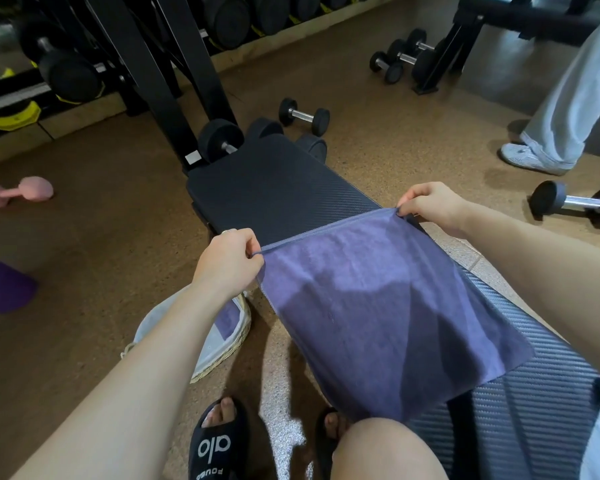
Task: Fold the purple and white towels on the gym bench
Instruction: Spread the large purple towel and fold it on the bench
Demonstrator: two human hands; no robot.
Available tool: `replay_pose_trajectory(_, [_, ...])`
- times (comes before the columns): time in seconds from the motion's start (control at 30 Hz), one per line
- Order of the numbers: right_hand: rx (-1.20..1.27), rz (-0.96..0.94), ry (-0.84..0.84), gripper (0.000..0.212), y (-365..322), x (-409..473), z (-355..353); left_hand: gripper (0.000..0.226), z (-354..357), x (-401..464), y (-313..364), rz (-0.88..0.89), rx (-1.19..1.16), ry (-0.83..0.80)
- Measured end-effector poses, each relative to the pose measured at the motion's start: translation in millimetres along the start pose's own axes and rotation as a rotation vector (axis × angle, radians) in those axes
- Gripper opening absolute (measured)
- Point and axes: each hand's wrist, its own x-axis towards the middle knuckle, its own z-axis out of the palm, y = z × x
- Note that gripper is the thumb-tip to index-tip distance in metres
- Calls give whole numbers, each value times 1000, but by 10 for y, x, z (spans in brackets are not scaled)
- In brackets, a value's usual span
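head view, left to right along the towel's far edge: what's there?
Pink dumbbell → left hand pinching a corner → purple towel → right hand pinching the other corner → black dumbbell on the floor.

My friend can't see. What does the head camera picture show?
Two hands, left hand and right hand, each pinch a far corner of a purple towel, stretched out over a black gym bench. A basket sits on the floor beside it, with dumbbells scattered around.
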Motion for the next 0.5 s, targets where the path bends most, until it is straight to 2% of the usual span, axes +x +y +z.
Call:
replay_pose_trajectory(0.33, [51,-21,102,22,-182,-120,-59,18,-190,-62,42,50,-77,28])
replay_pose_trajectory(0.5, [59,-82,90,20,-313,-295,-153,20,-324,-159,53,72,-103,38])
